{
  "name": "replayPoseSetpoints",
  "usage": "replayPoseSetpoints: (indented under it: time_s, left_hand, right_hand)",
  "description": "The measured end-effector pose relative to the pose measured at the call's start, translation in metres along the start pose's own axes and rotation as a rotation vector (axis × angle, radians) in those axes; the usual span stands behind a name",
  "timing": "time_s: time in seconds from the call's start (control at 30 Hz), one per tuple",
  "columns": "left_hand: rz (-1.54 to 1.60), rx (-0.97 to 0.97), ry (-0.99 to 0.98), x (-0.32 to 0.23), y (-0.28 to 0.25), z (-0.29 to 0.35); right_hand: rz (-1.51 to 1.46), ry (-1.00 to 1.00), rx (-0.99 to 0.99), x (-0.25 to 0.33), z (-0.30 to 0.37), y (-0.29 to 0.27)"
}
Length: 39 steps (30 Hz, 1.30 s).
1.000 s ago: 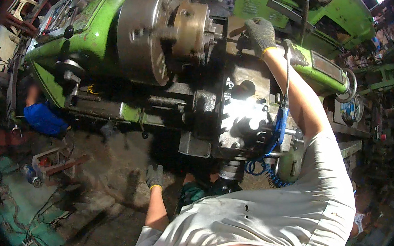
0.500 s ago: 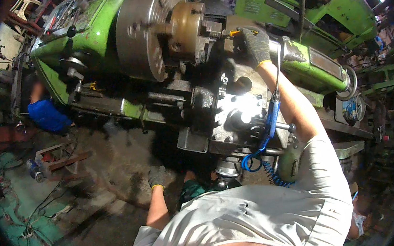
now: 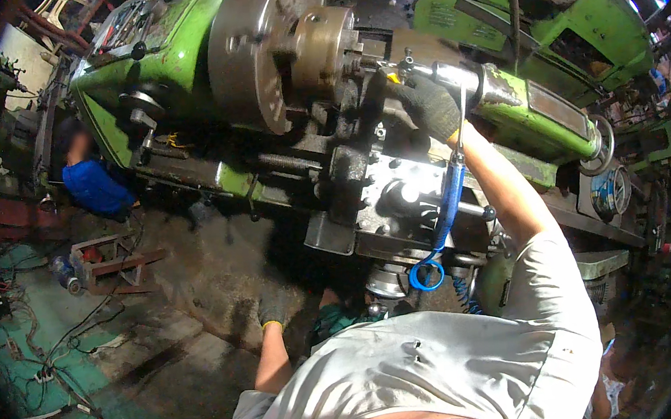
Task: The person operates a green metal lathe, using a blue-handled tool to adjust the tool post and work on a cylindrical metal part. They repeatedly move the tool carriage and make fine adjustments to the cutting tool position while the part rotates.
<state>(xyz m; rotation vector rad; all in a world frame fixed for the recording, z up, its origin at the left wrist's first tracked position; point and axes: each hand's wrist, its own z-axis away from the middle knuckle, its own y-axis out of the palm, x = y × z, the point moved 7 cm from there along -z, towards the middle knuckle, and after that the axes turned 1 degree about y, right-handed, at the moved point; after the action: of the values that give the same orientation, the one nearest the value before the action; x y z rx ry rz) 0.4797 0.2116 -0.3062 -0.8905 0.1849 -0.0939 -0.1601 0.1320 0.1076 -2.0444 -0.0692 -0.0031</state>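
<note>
My right hand (image 3: 429,108), in a dark grey glove with a yellow cuff, reaches over the carriage of a green lathe. Its fingers look closed around a small yellow thing (image 3: 393,78), mostly hidden, just below the shiny tailstock quill (image 3: 456,76). To its left, a brownish ring-shaped workpiece (image 3: 323,55) sits in the large steel chuck (image 3: 250,59). Beside my right wrist stands a blue air blow gun (image 3: 450,197) with a thin metal nozzle. My left hand (image 3: 271,310), gloved too, hangs low at my side away from the machine; shadow hides its fingers.
The tool post (image 3: 403,194) and its levers lie below my right hand. A handwheel (image 3: 600,145) ends the tailstock at right. At left, a person in blue (image 3: 96,185) is near the lathe. Cables (image 3: 56,353) and a metal frame (image 3: 116,265) lie on the floor.
My right hand has moved down and slightly left from beside the quill tip, uncovering the quill and a small fitting. My left hand stays low. The view has shifted slightly.
</note>
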Motion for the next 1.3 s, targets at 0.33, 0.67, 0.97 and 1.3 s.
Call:
replayPoseSetpoints:
  time_s: [0.33, 0.67, 0.97, 1.3]
  left_hand:
    - [-0.091, 0.022, 0.023, 0.004, 0.012, 0.024]
    - [0.288, -0.133, -0.063, 0.073, 0.050, 0.051]
    - [0.059, 0.018, -0.199, 0.089, 0.081, 0.061]
    - [0.193, -0.061, -0.100, 0.079, 0.089, 0.075]
  right_hand:
    - [-0.681, 0.550, -0.167, -0.032, -0.011, -0.006]
    - [-0.585, 0.897, -0.347, -0.108, -0.045, 0.010]
    - [-0.626, 0.844, -0.220, -0.150, -0.063, 0.045]
    - [-0.680, 0.660, -0.187, -0.076, 0.024, -0.020]
